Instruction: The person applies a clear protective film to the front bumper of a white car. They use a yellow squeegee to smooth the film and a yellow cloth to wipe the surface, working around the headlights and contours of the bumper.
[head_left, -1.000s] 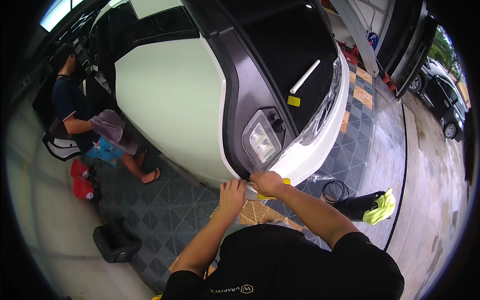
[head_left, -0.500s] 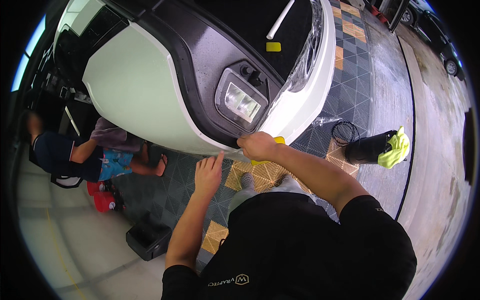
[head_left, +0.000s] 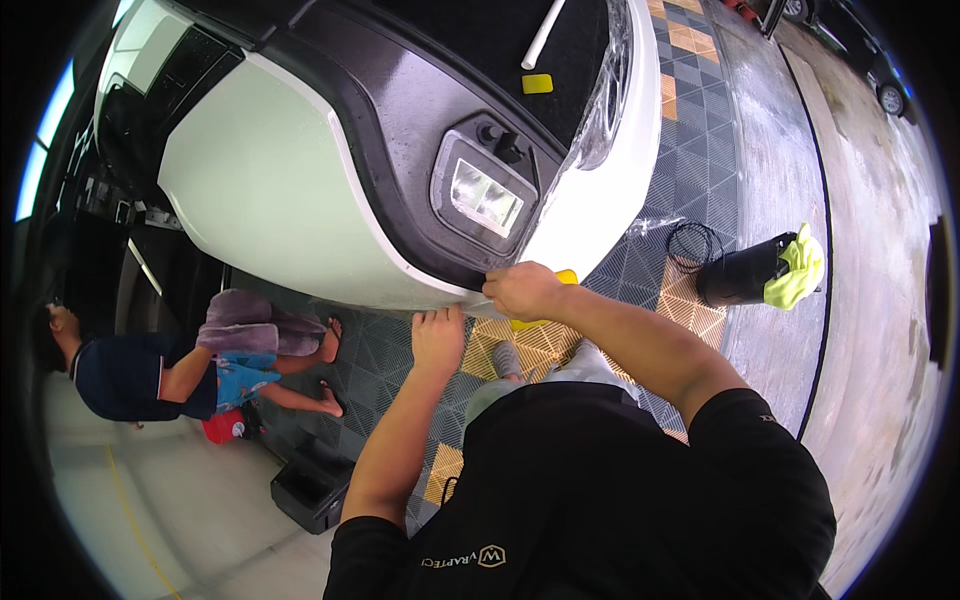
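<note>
A white car body corner [head_left: 260, 180] with dark trim [head_left: 390, 215] and a rectangular lamp [head_left: 485, 198] fills the upper middle. My right hand [head_left: 525, 292] is closed at the lower corner of the trim, fingertips against its edge. A flat yellow squeegee [head_left: 567, 277] shows on both sides of that hand, held beneath the palm. To its left, my left hand [head_left: 437, 340] has its fingers bent together at the panel's bottom edge; whatever they pinch is hidden. Crumpled clear film [head_left: 603, 115] clings along the white edge beyond the lamp.
Another yellow squeegee [head_left: 537, 84] and a white tube [head_left: 542, 35] lie on the dark surface. At left a person [head_left: 130, 375] holds a purple-grey towel [head_left: 255, 322]. A black bin [head_left: 310, 487], red bucket [head_left: 225, 426] and black cylinder [head_left: 740, 272] with a lime cloth [head_left: 798, 268] stand around.
My left hand has moved up and right to the panel's edge, its fingers now bent together. My right hand stays at the trim corner. The person at left has shifted lower, with the towel.
</note>
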